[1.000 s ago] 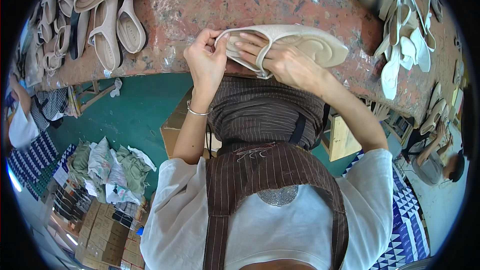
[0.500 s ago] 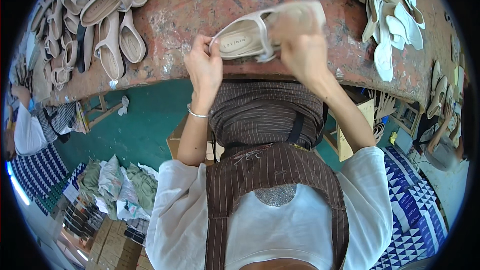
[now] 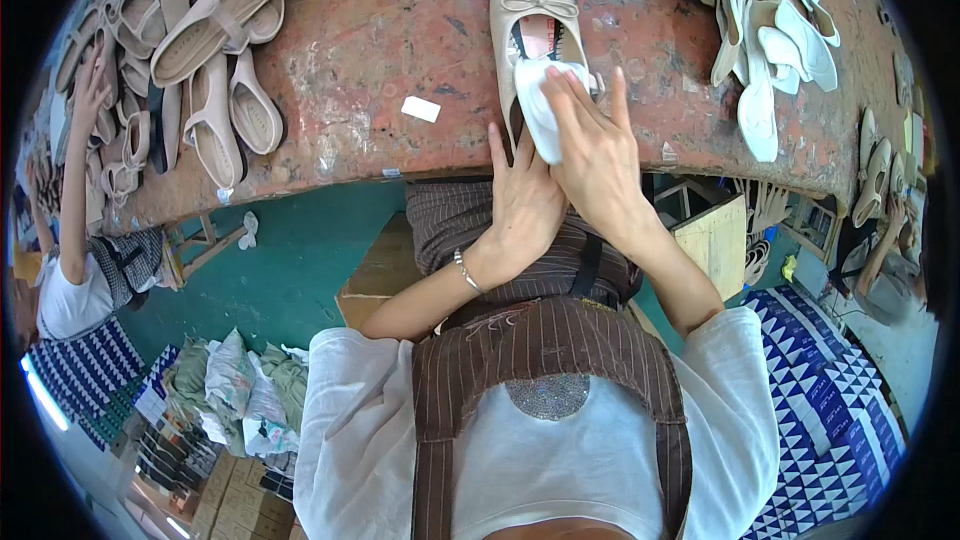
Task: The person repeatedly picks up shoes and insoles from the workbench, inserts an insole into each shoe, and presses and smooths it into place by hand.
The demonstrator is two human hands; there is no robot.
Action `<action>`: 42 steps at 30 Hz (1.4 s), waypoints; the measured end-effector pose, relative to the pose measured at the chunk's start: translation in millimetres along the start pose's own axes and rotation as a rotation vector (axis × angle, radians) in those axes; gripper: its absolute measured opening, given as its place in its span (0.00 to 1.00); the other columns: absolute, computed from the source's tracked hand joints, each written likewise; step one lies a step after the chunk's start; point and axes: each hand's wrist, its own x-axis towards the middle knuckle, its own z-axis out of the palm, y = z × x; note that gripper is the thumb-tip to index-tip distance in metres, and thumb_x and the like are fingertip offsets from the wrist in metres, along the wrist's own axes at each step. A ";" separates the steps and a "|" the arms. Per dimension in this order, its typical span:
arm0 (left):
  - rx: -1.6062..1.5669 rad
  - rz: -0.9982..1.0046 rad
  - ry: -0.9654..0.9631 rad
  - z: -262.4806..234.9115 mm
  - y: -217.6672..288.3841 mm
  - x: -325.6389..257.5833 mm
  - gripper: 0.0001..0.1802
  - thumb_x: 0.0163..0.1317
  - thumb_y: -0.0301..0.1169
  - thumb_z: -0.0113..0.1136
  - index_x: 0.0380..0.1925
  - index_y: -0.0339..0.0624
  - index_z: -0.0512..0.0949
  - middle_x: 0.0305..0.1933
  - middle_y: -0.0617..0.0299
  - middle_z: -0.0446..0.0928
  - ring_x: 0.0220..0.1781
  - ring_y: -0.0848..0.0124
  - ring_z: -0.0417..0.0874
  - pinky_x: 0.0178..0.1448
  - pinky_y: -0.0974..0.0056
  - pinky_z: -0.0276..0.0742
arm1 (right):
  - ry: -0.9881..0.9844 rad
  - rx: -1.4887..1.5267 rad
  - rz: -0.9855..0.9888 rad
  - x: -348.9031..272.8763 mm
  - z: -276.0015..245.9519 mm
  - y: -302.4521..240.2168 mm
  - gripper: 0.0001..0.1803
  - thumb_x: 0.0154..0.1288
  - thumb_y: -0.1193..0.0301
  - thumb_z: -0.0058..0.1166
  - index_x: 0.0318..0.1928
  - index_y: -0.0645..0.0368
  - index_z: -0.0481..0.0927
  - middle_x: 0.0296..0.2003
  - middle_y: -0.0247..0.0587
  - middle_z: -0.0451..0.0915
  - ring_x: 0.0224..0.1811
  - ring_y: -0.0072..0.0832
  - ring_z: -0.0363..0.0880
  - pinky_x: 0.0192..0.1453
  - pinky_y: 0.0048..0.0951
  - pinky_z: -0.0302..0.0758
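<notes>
A beige flat shoe (image 3: 507,15) with a bow lies on the worktable, toe pointing away from me. Inside its front I see dark lining edges and a pinkish patch. My right hand (image 3: 598,155) holds a white insole (image 3: 538,110) over the shoe's opening, fingers laid on it and one finger raised. The insole's front end is at the opening, and its heel end reaches back toward me. My left hand (image 3: 525,205) is at the shoe's heel, with fingers along the heel and side; part of it is hidden behind my right hand.
Many beige shoes (image 3: 215,25) are piled at the left of the worktable (image 3: 340,90). White insoles (image 3: 760,125) and more shoes lie at the right. A small white card (image 3: 421,109) rests left of my shoe. A co-worker's arm (image 3: 78,160) reaches into the left pile.
The strapped shoe held sideways has left my hands. A bow-topped shoe now lies toe-away before me, with a white insole in my right hand. A co-worker's arm has reached in at left.
</notes>
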 end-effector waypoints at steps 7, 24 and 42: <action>0.059 -0.004 0.032 4.7 -2.6 6.6 0.24 0.60 0.33 0.62 0.54 0.30 0.77 0.64 0.44 0.71 0.73 0.49 0.64 0.73 0.32 0.54 | -0.029 -0.086 0.021 69.0 22.7 22.5 0.21 0.55 0.78 0.52 0.52 0.71 0.76 0.45 0.54 0.80 0.50 0.43 0.82 0.77 0.49 0.56; -0.024 -0.001 0.117 5.8 -7.2 12.8 0.22 0.57 0.26 0.60 0.52 0.28 0.77 0.58 0.40 0.74 0.68 0.45 0.69 0.71 0.38 0.61 | -0.105 -0.099 0.138 74.5 27.7 19.3 0.18 0.54 0.81 0.49 0.48 0.69 0.74 0.46 0.57 0.79 0.55 0.46 0.77 0.76 0.51 0.56; 0.046 0.041 0.066 2.1 -0.6 14.9 0.22 0.60 0.30 0.62 0.53 0.28 0.77 0.60 0.38 0.75 0.68 0.47 0.71 0.74 0.39 0.57 | -0.487 -0.312 0.109 93.5 44.8 28.2 0.11 0.59 0.72 0.51 0.39 0.62 0.83 0.37 0.48 0.82 0.44 0.38 0.83 0.77 0.68 0.39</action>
